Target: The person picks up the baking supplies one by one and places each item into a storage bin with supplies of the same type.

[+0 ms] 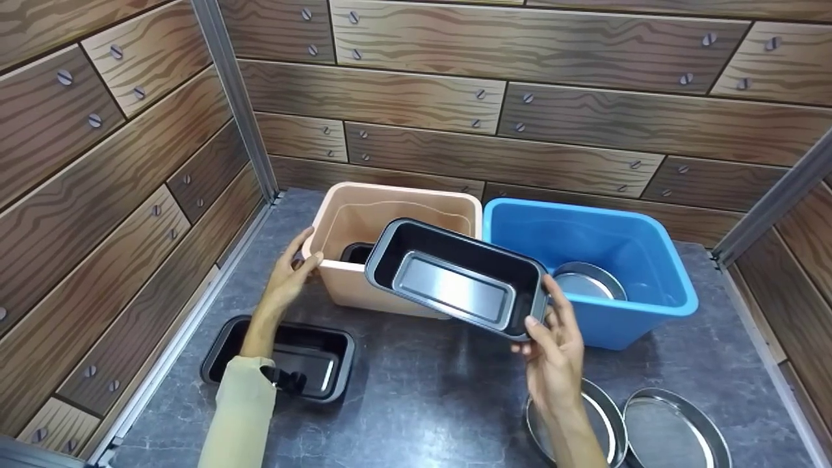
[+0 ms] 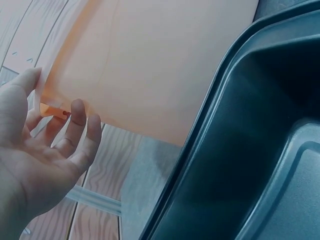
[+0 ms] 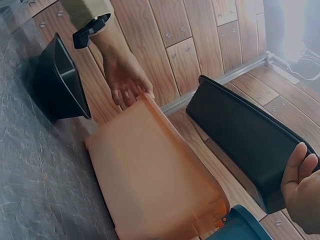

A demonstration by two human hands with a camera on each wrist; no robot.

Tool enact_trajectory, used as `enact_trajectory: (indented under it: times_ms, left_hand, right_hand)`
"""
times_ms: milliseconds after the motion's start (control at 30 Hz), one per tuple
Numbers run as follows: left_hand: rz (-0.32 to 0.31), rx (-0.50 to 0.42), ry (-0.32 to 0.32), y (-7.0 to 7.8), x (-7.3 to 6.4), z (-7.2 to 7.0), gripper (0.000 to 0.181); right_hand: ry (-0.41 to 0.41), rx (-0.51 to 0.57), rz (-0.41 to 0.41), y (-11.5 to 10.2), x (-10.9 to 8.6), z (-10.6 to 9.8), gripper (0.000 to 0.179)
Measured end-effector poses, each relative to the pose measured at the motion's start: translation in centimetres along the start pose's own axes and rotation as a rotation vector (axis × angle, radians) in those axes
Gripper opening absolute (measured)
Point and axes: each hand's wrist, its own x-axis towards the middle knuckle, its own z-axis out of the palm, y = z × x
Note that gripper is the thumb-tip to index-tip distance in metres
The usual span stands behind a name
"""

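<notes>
My right hand (image 1: 556, 351) grips one short end of a black loaf pan (image 1: 455, 283), thumb at the rim. The pan is tilted and hangs above the front edge of the peach bin (image 1: 383, 289), partly over the blue bin's side. With its thumb and fingers, my left hand (image 1: 289, 273) holds the left front corner of the peach bin's rim; the left wrist view shows the fingers curled at that rim. Inside the peach bin, part of a dark pan (image 1: 356, 252) shows, mostly hidden. A second loaf pan (image 1: 318, 354) lies on the table under my left forearm.
The blue bin (image 1: 637, 325) stands right of the peach one, with a round pan (image 1: 588, 281) inside. Two round pans (image 1: 676, 429) lie at the front right, one partly behind my right wrist. Wood-patterned walls (image 1: 416, 97) enclose the grey tabletop (image 1: 416, 403).
</notes>
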Motion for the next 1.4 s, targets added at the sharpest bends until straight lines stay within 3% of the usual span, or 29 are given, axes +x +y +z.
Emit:
enact_trajectory:
  times_ms: [767,1400]
  left_hand:
    - [0.033,0.004,-0.017,0.0,0.1,-0.3,0.063]
    - [0.06,-0.002,-0.014,-0.1,0.0,-0.2,0.063]
  right_hand:
    - [0.029,-0.137,0.026,0.5,4.5,2.0,0.065]
    - [-0.019,-0.105,0.037,1.2,7.6,3.0,0.066]
